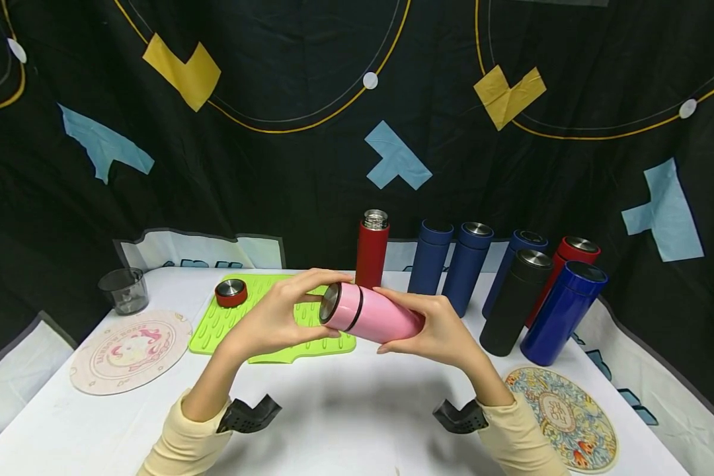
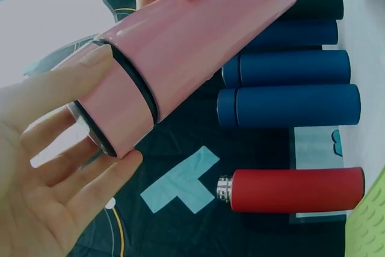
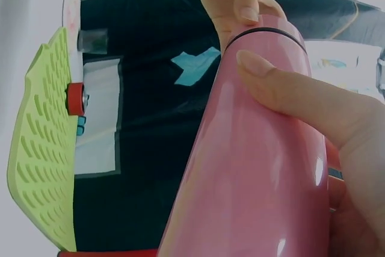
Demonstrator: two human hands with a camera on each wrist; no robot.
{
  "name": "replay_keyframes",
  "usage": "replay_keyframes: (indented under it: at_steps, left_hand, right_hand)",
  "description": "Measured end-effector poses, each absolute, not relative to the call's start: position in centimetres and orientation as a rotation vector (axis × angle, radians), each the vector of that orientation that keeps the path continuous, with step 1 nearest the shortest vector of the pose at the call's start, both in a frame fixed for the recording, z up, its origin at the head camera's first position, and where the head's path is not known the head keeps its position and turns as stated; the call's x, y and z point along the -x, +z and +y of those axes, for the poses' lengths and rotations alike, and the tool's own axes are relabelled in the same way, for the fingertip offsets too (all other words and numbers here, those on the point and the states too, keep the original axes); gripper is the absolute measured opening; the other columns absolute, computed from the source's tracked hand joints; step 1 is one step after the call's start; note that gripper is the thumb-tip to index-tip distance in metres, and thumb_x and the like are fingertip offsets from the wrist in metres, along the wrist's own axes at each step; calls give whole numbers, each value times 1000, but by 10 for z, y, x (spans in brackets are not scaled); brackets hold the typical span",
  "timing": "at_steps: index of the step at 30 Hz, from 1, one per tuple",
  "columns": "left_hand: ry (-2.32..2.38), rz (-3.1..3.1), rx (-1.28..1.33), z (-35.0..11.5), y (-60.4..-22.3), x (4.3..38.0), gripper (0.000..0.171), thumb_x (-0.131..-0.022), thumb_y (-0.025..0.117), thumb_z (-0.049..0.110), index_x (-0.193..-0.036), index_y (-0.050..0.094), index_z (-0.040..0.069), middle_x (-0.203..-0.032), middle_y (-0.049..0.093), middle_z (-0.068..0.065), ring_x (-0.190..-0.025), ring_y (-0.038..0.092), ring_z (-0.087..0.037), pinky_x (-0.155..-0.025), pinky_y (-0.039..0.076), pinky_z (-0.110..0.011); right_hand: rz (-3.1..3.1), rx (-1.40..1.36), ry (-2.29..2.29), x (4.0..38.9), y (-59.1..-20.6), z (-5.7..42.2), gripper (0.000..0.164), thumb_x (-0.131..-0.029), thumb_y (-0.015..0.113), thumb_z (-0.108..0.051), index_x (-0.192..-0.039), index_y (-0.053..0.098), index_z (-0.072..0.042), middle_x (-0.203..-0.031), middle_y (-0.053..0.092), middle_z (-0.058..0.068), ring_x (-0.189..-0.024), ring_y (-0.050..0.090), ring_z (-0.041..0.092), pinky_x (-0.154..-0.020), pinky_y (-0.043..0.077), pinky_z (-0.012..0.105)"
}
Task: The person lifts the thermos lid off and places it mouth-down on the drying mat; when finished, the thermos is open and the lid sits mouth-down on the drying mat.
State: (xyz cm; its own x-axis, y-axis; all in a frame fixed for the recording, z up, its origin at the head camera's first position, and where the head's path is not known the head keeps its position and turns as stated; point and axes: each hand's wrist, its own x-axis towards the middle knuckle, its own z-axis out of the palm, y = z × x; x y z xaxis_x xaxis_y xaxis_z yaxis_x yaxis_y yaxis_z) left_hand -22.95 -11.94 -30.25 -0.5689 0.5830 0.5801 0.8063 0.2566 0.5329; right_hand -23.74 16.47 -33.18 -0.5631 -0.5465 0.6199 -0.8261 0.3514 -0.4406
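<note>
A pink thermos bottle (image 1: 387, 314) is held in the air, tilted, its capped end toward the left. My right hand (image 1: 431, 324) grips the bottle's body, thumb along the side in the right wrist view. Around the pink cap (image 2: 114, 103) are the thumb and fingers of my left hand (image 1: 276, 317), with the thumb near the black ring. Behind stands a red thermos (image 1: 372, 254) without a lid, its steel neck bare. Its red lid (image 1: 231, 293) lies on a green drying mat (image 1: 214, 334).
Several capped bottles, among them a black one (image 1: 514, 304) and a glossy blue one (image 1: 562, 314), stand at the right. A dark clear cup (image 1: 126, 291) and a pink round mat (image 1: 131, 354) are on the left. Front right lies a patterned round mat (image 1: 562, 420).
</note>
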Motion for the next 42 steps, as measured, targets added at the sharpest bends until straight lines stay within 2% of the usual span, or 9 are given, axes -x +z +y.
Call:
replay_keyframes:
  at_steps: [8, 12, 19, 24, 29, 32, 37, 42]
  left_hand:
    - [-1289, -2359, 1087, -118, -304, 228, 70, -73, 86, 28, -134, 55, 16, -126, 60, 3, -101, 62, -16, -79, 56, -30]
    - [-1303, -2402, 1008, -118, -304, 228, 68, -74, 85, 33, -133, 55, 16, -123, 62, -1, -96, 65, -18, -78, 57, -32]
    - [-1283, -2396, 1106, -119, -304, 229, 75, -74, 85, 31, -138, 51, 15, -132, 55, 2, -110, 59, -17, -85, 55, -37]
    - [-1242, -2318, 1243, -119, -302, 229, 78, -72, 87, 18, -140, 49, 16, -136, 52, 4, -120, 51, -14, -88, 53, -38]
    - [-1206, -2262, 1314, -119, -303, 229, 80, -72, 84, 3, -141, 49, 19, -139, 50, 3, -123, 48, -14, -89, 53, -37]
    - [-1210, -2248, 1356, -118, -303, 229, 76, -73, 82, -1, -140, 51, 20, -141, 48, 5, -126, 47, -14, -89, 53, -36]
    - [-1217, -2241, 1363, -118, -303, 229, 73, -74, 82, 1, -138, 52, 19, -139, 50, 4, -124, 48, -15, -87, 54, -36]
    - [-1247, -2286, 1250, -118, -303, 229, 72, -75, 84, 14, -138, 52, 19, -134, 54, 5, -115, 54, -15, -83, 55, -31]
  right_hand:
    - [-2203, -1143, 851, 233, -330, 160, 79, -64, 91, -30, -134, 59, -14, -122, 65, 4, -103, 63, 21, -79, 57, 35]
    - [-2157, -1129, 755, 233, -329, 158, 80, -63, 92, -30, -134, 59, -14, -123, 65, 5, -108, 63, 23, -82, 56, 39]
    - [-2191, -1158, 831, 234, -329, 162, 80, -62, 92, -30, -133, 59, -13, -120, 66, 5, -102, 64, 21, -78, 57, 34]
    - [-2271, -1185, 1044, 237, -330, 167, 78, -64, 92, -27, -134, 59, -12, -120, 66, 3, -100, 62, 19, -78, 57, 32]
    - [-2321, -1178, 1125, 235, -330, 168, 77, -66, 90, -29, -134, 58, -12, -119, 66, 3, -99, 60, 19, -77, 56, 32]
    - [-2330, -1187, 1123, 234, -329, 168, 78, -66, 90, -29, -134, 58, -11, -118, 67, 4, -97, 61, 19, -77, 56, 32]
    - [-2311, -1196, 1090, 235, -329, 168, 78, -65, 91, -28, -134, 58, -12, -118, 66, 2, -98, 61, 17, -77, 56, 31]
    - [-2260, -1195, 985, 235, -329, 166, 79, -66, 90, -30, -135, 57, -12, -121, 65, 4, -101, 62, 19, -79, 56, 33]
